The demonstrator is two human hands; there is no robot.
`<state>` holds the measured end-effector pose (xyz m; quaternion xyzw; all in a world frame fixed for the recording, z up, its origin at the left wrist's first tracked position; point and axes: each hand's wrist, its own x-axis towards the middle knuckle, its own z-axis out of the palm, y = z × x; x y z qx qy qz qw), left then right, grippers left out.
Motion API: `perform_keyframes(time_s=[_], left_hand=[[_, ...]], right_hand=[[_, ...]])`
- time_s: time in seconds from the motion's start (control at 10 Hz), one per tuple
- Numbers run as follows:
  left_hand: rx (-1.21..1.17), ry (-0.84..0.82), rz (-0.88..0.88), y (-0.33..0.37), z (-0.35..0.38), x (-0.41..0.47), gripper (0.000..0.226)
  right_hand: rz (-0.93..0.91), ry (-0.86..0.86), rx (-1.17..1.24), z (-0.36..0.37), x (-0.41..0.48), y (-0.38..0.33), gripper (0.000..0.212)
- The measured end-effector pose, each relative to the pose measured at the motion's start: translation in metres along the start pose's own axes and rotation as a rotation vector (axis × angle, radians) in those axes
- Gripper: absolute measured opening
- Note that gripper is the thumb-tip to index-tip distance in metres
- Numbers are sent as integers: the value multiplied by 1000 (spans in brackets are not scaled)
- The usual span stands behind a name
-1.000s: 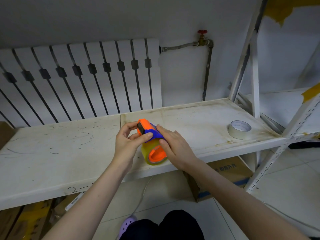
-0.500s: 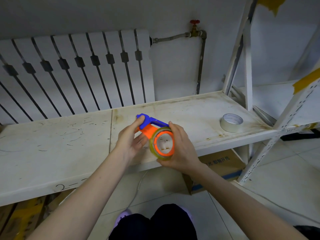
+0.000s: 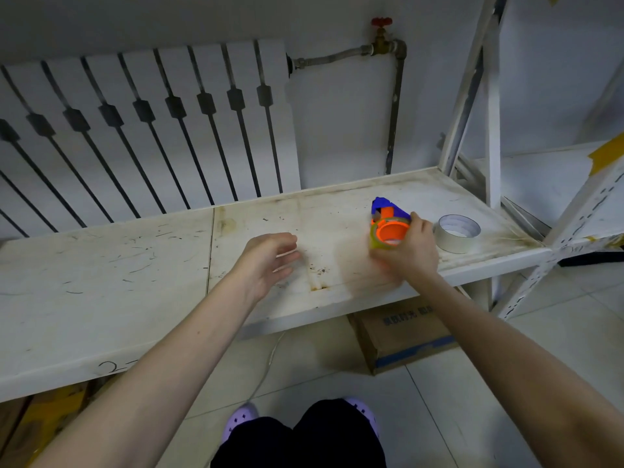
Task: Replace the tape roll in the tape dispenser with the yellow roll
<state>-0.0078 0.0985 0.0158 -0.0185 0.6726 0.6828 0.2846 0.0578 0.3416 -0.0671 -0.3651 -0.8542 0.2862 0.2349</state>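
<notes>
The orange and blue tape dispenser (image 3: 389, 221) carries a yellowish translucent roll around its orange hub. My right hand (image 3: 407, 253) grips it from the near side, low over the right part of the white shelf (image 3: 135, 265); I cannot tell whether it touches the surface. A pale, whitish tape roll (image 3: 456, 233) lies flat on the shelf just right of that hand. My left hand (image 3: 266, 263) hovers over the shelf's middle, fingers apart, holding nothing.
A white radiator (image 3: 145, 130) and a pipe with a red valve (image 3: 381, 25) stand behind the shelf. White rack uprights (image 3: 491, 130) rise at the right. A cardboard box (image 3: 405, 336) sits on the tiled floor under the shelf. My knees and purple shoes show below.
My right hand has carried the dispenser to the right, next to the pale roll. My left hand has let go of it and now hovers open.
</notes>
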Motion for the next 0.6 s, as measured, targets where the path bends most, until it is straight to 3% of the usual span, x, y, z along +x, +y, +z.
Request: perform_keyframes(time_s=[0.2, 0.4, 0.6], left_hand=[[3, 41, 58, 12, -9, 2, 11], [8, 49, 137, 30, -20, -17, 13], [-45, 46, 326, 73, -37, -64, 15]], right_hand=[[31, -6, -52, 8, 5, 6, 104], [-54, -4, -58, -6, -8, -19, 111], [-423, -9, 331, -52, -43, -86, 54]])
